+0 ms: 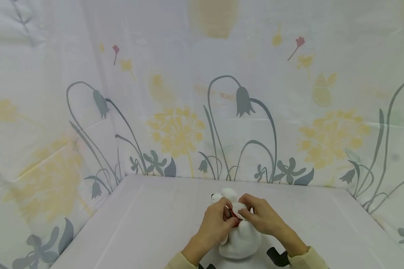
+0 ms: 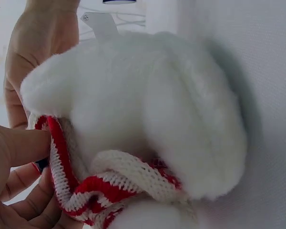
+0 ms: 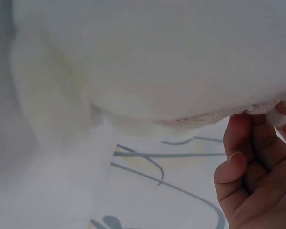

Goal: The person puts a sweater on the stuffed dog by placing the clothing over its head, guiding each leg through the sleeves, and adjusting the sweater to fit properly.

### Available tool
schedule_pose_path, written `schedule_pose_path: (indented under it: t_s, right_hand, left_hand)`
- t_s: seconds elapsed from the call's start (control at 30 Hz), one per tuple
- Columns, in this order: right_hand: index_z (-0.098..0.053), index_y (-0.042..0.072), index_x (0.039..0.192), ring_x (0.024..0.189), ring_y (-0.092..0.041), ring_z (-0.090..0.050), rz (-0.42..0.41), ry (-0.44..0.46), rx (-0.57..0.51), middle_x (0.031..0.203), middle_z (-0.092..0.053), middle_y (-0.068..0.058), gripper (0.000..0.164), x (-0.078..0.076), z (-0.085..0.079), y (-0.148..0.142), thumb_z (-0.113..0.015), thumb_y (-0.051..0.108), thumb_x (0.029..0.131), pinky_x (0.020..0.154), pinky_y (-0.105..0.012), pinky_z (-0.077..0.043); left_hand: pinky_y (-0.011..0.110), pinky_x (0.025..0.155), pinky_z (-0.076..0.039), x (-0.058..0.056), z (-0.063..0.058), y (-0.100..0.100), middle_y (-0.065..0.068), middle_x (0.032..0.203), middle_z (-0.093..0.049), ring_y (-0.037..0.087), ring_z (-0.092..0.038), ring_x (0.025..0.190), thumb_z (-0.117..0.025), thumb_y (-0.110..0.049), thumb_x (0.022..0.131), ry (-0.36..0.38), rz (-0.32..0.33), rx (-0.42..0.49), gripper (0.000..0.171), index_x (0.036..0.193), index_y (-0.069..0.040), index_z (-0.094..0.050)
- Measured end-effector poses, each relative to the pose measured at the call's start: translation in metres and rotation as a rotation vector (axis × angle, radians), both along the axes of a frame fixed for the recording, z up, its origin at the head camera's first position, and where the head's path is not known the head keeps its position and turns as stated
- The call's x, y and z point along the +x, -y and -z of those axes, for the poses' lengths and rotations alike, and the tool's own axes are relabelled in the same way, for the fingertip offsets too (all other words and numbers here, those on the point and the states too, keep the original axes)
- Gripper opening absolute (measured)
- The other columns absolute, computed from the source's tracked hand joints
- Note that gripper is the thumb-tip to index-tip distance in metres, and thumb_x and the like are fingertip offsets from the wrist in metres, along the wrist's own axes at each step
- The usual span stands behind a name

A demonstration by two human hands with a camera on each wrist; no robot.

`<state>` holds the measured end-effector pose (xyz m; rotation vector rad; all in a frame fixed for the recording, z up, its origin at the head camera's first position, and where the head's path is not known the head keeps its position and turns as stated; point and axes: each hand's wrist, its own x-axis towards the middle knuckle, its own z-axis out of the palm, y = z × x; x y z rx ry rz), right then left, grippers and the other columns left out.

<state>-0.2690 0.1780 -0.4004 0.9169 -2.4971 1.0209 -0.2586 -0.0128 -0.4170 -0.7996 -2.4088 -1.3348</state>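
Note:
A white plush bear [image 1: 240, 241] sits on the white table, its head turned to the far left. Around its neck is a bunched red-and-white knitted garment [image 2: 105, 188]; whether it is a scarf or a sweater I cannot tell. My left hand [image 1: 215, 222] pinches the knit at the neck between thumb [image 2: 28, 145] and fingers. On the other side, my right hand [image 1: 264, 216] pinches the knit's edge close to the neck, its fingertips partly hidden in the right wrist view. A pale tag [image 2: 101, 26] sticks up from the plush.
The white tabletop [image 1: 155, 220] spreads around the bear. Behind and beside it hang pale curtains [image 1: 181, 86] printed with flowers. A black device [image 1: 277, 257] sits at my right wrist, near the cream sleeve [image 1: 308, 259].

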Motion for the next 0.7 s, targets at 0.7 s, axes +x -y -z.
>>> schedule_pose_path:
  t_s: [0.7]
  right_hand:
    - [-0.051, 0.012, 0.113, 0.059, -0.012, -0.057, -0.006, 0.285, -0.112, 0.068, -0.062, 0.004, 0.033, 0.004, -0.003, 0.004, -0.065, 0.032, 0.090, 0.053, -0.027, -0.045]
  left_hand:
    - [0.016, 0.051, -0.039, -0.007, -0.001, 0.010, -0.011, 0.065, -0.050, -0.001, -0.044, 0.056, -0.067, 0.001, 0.072, -0.053, -0.043, -0.135, 0.039, 0.109, -0.008, -0.057]
